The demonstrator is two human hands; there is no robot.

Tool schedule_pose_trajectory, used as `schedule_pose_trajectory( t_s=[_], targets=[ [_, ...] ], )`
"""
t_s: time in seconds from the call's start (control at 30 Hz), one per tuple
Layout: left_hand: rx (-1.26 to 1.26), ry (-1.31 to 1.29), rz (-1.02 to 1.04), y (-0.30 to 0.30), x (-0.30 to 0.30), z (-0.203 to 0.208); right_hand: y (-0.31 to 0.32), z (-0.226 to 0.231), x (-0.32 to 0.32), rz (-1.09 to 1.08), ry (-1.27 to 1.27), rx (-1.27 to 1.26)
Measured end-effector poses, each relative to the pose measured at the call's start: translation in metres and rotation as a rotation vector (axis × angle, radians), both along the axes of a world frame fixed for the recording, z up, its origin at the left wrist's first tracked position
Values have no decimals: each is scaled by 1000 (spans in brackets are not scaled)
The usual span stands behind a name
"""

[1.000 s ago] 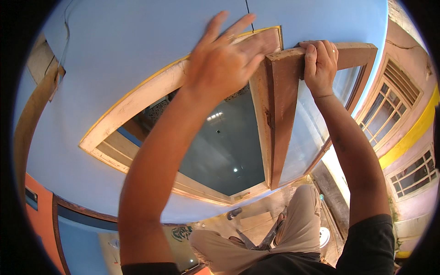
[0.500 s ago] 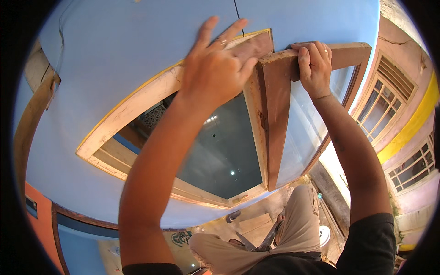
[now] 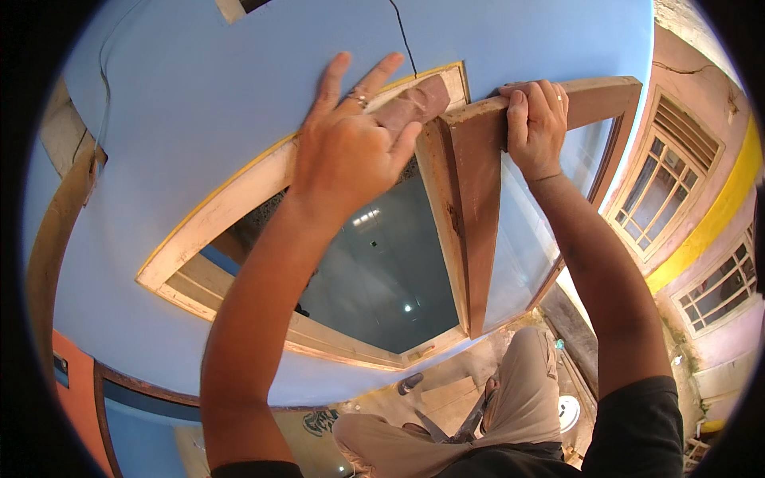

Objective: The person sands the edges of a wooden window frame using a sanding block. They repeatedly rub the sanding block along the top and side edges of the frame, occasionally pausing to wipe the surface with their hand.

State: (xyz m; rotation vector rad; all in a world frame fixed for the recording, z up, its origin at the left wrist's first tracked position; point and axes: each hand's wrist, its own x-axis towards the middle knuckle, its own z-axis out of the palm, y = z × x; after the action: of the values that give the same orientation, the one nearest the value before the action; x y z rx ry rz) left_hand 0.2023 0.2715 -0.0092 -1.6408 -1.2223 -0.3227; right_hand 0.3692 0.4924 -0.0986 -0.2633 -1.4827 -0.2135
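Head view: a blue wall (image 3: 239,95) surrounds the wooden frame (image 3: 223,205); at the right side of the frame, a brown window (image 3: 476,183) stands open; the left hand (image 3: 343,155), over the frame's top bar, is open, its fingers spread; the right hand (image 3: 539,127), to the right of the frame, is closed around the window's top edge; a brown sheet (image 3: 418,103) lies against the frame's top bar near its right corner, partly under the left hand.
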Motion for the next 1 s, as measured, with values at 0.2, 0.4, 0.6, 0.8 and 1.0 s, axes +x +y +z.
schedule_pose_trajectory(
  t_s=[0.2,0.4,0.6,0.8,1.0],
  targets=[
    [-7,-59,-57,26,17,1,-5,2,5,89,-69,10],
    [-68,19,29,17,16,13,5,0,7,1,-21,23],
    [-48,-10,19,-2,-2,3,4,-2,8,72,-98,20],
    [-32,-49,59,7,7,8,-7,-1,-2,53,-23,-6],
    [33,-8,-7,-7,0,7,3,-3,6,32,-59,-5]
  ],
)
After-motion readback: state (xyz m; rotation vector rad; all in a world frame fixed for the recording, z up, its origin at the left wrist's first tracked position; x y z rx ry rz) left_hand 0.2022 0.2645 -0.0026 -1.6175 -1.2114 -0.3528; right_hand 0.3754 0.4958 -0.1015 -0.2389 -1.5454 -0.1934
